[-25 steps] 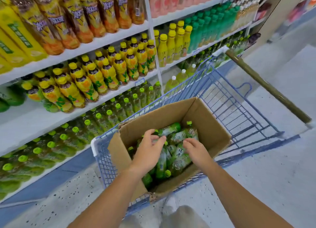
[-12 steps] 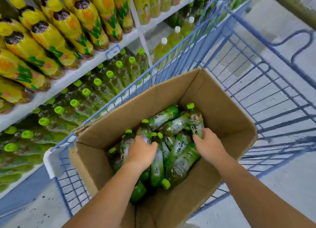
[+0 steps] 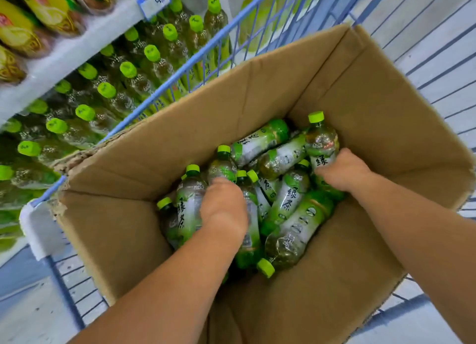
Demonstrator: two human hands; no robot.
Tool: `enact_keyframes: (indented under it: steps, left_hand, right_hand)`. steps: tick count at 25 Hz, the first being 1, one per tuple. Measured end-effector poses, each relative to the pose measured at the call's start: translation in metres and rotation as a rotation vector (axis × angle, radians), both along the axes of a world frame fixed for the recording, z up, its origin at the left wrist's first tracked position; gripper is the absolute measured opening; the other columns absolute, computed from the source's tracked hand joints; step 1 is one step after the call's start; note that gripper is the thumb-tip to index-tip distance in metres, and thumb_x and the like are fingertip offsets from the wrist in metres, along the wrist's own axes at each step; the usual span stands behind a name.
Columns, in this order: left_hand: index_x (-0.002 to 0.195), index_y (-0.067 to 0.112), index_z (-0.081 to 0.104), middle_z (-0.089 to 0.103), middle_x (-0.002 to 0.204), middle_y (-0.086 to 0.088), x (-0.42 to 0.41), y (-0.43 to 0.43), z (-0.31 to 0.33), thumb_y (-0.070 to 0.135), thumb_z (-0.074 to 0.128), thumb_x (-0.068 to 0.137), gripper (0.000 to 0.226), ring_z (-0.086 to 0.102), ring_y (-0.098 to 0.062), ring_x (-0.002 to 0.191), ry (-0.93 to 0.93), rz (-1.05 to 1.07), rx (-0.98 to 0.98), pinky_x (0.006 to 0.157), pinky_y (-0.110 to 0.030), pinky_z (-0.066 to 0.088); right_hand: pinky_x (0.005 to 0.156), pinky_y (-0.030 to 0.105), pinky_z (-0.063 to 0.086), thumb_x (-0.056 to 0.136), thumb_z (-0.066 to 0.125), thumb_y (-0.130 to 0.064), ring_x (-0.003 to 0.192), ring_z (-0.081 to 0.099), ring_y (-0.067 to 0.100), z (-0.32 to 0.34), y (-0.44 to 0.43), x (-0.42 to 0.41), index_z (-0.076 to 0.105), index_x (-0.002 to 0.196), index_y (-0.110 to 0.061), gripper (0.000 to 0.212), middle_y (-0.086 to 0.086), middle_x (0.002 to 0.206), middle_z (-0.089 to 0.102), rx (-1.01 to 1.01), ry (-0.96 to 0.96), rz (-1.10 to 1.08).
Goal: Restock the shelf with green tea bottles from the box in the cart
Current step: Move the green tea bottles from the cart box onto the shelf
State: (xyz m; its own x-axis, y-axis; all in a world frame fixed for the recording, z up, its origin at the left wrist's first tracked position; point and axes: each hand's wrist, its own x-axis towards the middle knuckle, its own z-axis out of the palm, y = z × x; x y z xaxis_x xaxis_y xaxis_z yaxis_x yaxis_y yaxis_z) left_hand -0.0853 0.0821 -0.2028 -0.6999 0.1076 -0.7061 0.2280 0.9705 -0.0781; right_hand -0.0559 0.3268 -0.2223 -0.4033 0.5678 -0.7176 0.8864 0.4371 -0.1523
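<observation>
Box [image 3: 360, 99]: 2 grips [image 3: 224, 207] [image 3: 342, 171] round bottles [image 3: 322, 142]

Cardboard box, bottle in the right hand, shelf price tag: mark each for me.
cardboard box [image 3: 373, 111], head view, bare inner right wall.
rightmost green tea bottle [image 3: 322, 138], head view, clear shoulder under the cap.
price tag [image 3: 153, 2], head view, white middle.

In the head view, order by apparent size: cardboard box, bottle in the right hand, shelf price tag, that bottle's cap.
Largest to smallest:
1. cardboard box
2. bottle gripped by the right hand
3. price tag
4. cap, though the tag lies farther away
</observation>
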Motion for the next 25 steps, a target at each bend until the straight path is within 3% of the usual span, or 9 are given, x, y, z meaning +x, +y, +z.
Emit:
enact_keyframes:
  steps: [2,4,7,10,12,14,17,22,25]
  left_hand:
    - [0.13,-0.003,0.054,0.062,0.126,-0.015,-0.013,-0.002,-0.004,0.013,0.065,0.093,0.042,0.065,-0.029,0.114,0.015,0.003,0.02,0.08,-0.035,0.054]
    - [0.101,0.009,0.066,0.068,0.106,-0.008,-0.027,-0.003,-0.005,0.026,0.072,0.089,0.021,0.068,-0.027,0.098,-0.016,0.053,0.032,0.068,-0.032,0.05]
    - [0.078,0.013,0.056,0.056,0.077,-0.001,-0.038,-0.002,-0.006,0.045,0.079,0.08,0.04,0.058,-0.023,0.078,-0.06,0.122,0.018,0.062,-0.03,0.044]
    - [0.071,0.015,0.052,0.06,0.077,0.0,-0.033,-0.005,-0.006,0.054,0.079,0.077,0.048,0.058,-0.025,0.074,0.009,0.055,0.043,0.06,-0.029,0.041]
    - [0.076,0.017,0.052,0.068,0.098,-0.006,-0.027,-0.008,-0.003,0.053,0.077,0.079,0.044,0.065,-0.029,0.086,0.082,-0.035,0.066,0.062,-0.031,0.042]
    - [0.107,0.01,0.06,0.063,0.121,-0.014,-0.024,-0.008,-0.004,0.049,0.072,0.086,0.046,0.064,-0.029,0.106,0.161,-0.17,0.029,0.075,-0.034,0.048]
    - [0.121,0.002,0.051,0.059,0.12,-0.013,-0.019,-0.005,-0.01,0.042,0.066,0.092,0.051,0.059,-0.028,0.111,0.191,-0.234,0.042,0.087,-0.034,0.044]
    - [0.11,0.01,0.035,0.052,0.122,-0.014,-0.037,-0.004,-0.007,0.034,0.086,0.076,0.065,0.059,-0.034,0.107,-0.03,0.375,0.356,0.073,-0.036,0.043]
    - [0.109,0.01,0.048,0.061,0.104,-0.008,-0.048,-0.002,-0.001,0.037,0.088,0.069,0.063,0.065,-0.025,0.086,-0.158,0.533,0.508,0.061,-0.032,0.051]
  right_hand:
    - [0.089,0.035,0.044,0.081,0.076,-0.039,0.12,0.055,0.036,-0.007,0.002,0.001,0.046,0.133,-0.003,0.07,0.019,0.131,0.055,0.062,-0.001,0.049]
    - [0.084,0.034,0.043,0.079,0.078,-0.044,0.117,0.057,0.035,-0.011,0.006,0.001,0.052,0.128,-0.005,0.067,0.018,0.128,0.059,0.072,0.001,0.082]
    - [0.08,0.031,0.042,0.077,0.081,-0.042,0.113,0.059,0.033,-0.018,0.007,0.001,0.057,0.122,-0.009,0.06,0.014,0.121,0.063,0.063,0.046,0.041]
    - [0.08,0.032,0.043,0.072,0.085,-0.038,0.111,0.06,0.032,-0.024,0.008,0.001,0.056,0.12,-0.011,0.062,0.012,0.118,0.063,0.073,0.099,-0.036]
    - [0.079,0.031,0.04,0.07,0.087,-0.038,0.113,0.059,0.032,-0.028,0.008,0.0,0.055,0.121,-0.009,0.067,0.013,0.119,0.062,0.084,0.101,-0.031]
    - [0.077,0.03,0.039,0.07,0.086,-0.038,0.112,0.059,0.032,-0.031,0.009,-0.001,0.055,0.121,-0.009,0.066,0.012,0.117,0.062,0.09,0.103,-0.034]
    - [0.075,0.03,0.04,0.07,0.085,-0.038,0.099,0.058,0.029,-0.033,0.01,-0.001,0.055,0.111,-0.014,0.056,0.007,0.105,0.059,0.089,0.115,-0.036]
    - [0.071,0.027,0.04,0.067,0.081,-0.04,0.082,0.054,0.022,-0.031,0.006,-0.001,0.061,0.098,-0.021,0.042,0.0,0.088,0.059,0.034,0.17,0.032]
    - [0.056,0.024,0.037,0.062,0.081,-0.043,0.07,0.054,0.013,-0.017,-0.001,-0.006,0.056,0.086,-0.025,0.039,-0.005,0.083,0.06,0.031,0.176,0.172]
